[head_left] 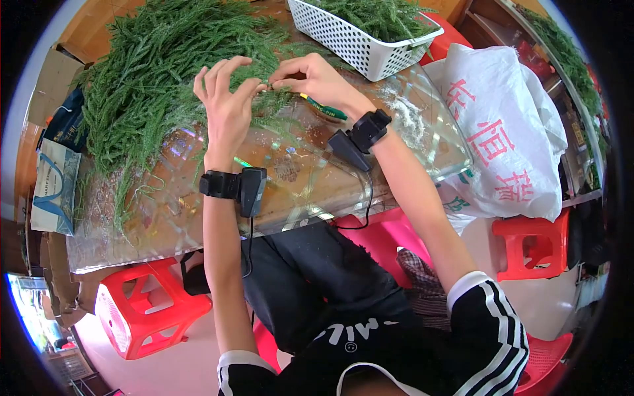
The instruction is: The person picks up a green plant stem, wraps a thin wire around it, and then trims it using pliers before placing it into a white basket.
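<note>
Near white basket (378, 54) | green sprig (273, 100) pinched at tips of our left fingers (248, 86) and right fingers (289, 84) | feathery, pale-flecked

To the right of the right hand (317, 79), a white woven sack (528, 125) with red Chinese characters bulges beside the desk (284, 204), a red plastic stool (528, 229) just nearer the wearer. Well left of the left hand (228, 99) are a pale paper gift bag (56, 181) with blue handles, a dark blue bag (66, 122) and a cardboard box (56, 82). Nearer the wearer than that hand, another red stool (116, 322) stands on the floor (158, 369).
</note>
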The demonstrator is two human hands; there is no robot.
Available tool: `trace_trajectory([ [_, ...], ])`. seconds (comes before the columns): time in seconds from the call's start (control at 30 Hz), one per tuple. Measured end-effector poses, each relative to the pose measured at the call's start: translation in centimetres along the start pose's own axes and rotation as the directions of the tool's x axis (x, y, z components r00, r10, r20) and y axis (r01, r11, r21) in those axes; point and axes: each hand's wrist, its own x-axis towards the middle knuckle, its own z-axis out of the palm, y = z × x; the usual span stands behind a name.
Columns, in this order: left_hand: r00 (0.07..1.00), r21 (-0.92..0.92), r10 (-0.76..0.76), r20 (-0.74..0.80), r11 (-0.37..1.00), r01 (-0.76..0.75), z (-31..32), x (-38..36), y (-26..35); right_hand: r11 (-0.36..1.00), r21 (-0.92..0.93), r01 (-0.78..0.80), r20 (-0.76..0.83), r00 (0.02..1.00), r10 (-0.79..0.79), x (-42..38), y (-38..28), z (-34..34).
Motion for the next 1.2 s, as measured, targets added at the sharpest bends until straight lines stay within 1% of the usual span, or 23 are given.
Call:
trace_trajectory([
  [0.03,1.000,-0.035,-0.016,-0.011,0.999,0.015,0.0,0.1,-0.1,0.978,0.194,-0.079,0.029,0.997,0.075,0.0,0.2,0.0],
  [0.07,0.999,-0.069,-0.032,-0.020,0.997,0.030,-0.1,0.1,-0.1,0.977,0.198,-0.080,0.024,0.997,0.076,-0.1,0.2,0.0],
  [0.17,1.000,-0.063,-0.002,-0.025,0.998,0.001,-0.1,0.1,0.0,0.840,0.483,-0.247,0.132,0.969,0.210,-0.2,0.1,-0.4],
  [0.2,1.000,-0.060,0.010,-0.029,0.998,-0.012,-0.1,0.1,0.1,0.839,0.484,-0.247,0.130,0.969,0.210,-0.2,0.3,-0.5],
  [0.3,0.999,-0.036,0.037,-0.006,0.999,-0.037,-0.2,0.0,0.3,0.754,0.601,-0.265,0.213,0.962,0.169,-0.1,0.7,-0.7],
  [0.33,0.999,-0.020,0.050,0.001,0.999,-0.050,-0.3,0.1,0.3,0.755,0.601,-0.262,0.212,0.963,0.165,-0.2,0.8,-0.8],
  [0.43,0.997,0.017,0.071,0.003,0.997,-0.071,-0.9,0.7,1.2,0.854,0.457,-0.246,0.207,0.964,0.167,-0.4,0.4,-1.2],
  [0.57,0.991,0.070,0.134,-0.010,0.989,-0.133,-1.4,1.0,1.6,0.862,0.473,-0.181,0.164,0.980,0.116,-0.6,0.3,-1.3],
  [0.63,0.987,0.085,0.158,-0.014,0.984,-0.156,-1.4,1.0,1.8,0.868,0.460,-0.186,0.168,0.978,0.120,-0.8,0.1,-1.5],
  [0.73,0.987,0.089,0.160,0.026,0.983,-0.161,-1.7,0.9,1.6,0.876,0.440,-0.197,0.182,0.975,0.127,-0.8,0.0,-1.7],
  [0.83,0.986,0.114,0.160,0.040,0.980,-0.164,-1.7,0.8,1.4,0.949,0.244,-0.197,0.199,0.968,0.150,-0.8,-0.1,-2.0],
  [1.0,0.989,0.157,0.145,0.021,0.977,-0.147,-1.5,0.5,1.0,0.951,0.223,-0.215,0.166,0.969,0.180,-0.6,0.0,-1.7],
  [1.1,0.987,0.166,0.160,0.021,0.973,-0.161,-1.5,0.6,1.1,0.925,0.307,-0.224,0.122,0.973,0.195,-0.4,0.6,-1.5],
  [1.2,0.987,0.158,0.161,0.011,0.974,-0.161,-1.6,0.8,1.5,0.916,0.347,-0.202,0.129,0.977,0.167,-0.6,1.0,-1.6],
])
